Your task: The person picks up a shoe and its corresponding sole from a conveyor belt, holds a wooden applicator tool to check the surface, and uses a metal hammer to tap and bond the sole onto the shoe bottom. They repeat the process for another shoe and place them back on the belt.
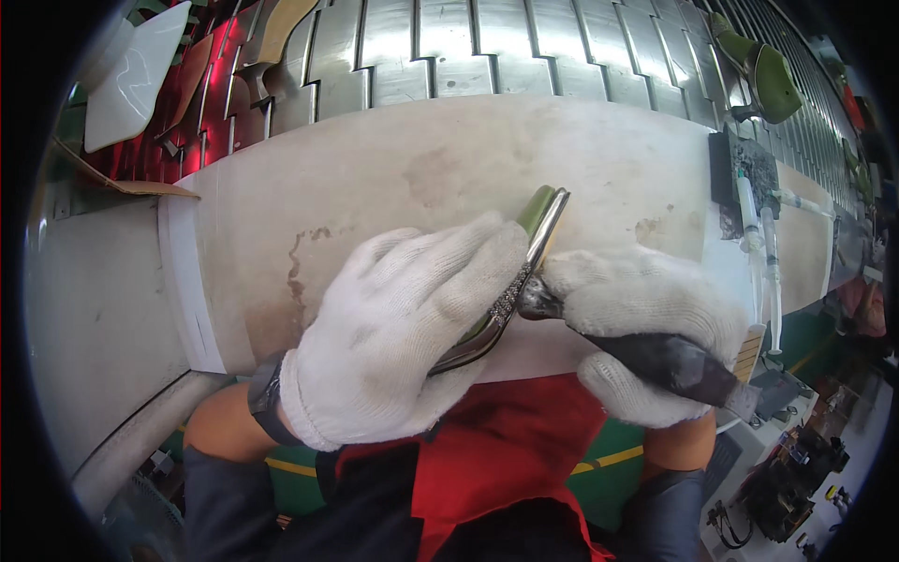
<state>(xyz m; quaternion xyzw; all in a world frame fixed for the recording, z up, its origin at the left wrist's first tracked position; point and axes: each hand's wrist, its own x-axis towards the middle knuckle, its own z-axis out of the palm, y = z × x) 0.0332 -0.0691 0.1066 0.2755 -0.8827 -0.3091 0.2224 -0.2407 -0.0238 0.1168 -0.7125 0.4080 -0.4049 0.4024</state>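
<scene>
My left hand (403, 323), in a white knit glove, is closed around a narrow green piece with a shiny silver, partly glittery edge (510, 292); it looks like a shoe part. That piece stands tilted, its top end leaning right, and the glove hides much of it. My right hand (655, 309), gloved too, grips a dark tapered tool (660, 363) with a greyish rear end. The tool's rounded dark tip touches or nearly touches the silver edge; I cannot tell which. Both hands are above the near edge of a stained, pale work board (449, 155).
Beyond the board runs a metal slat conveyor (393, 47). On it are a tan curved piece (281, 33) at far left and a green shoe (773, 84) at far right. A white plate-like piece (136, 84) sits upper left. Syringes (770, 253) hang by a dark block (744, 169).
</scene>
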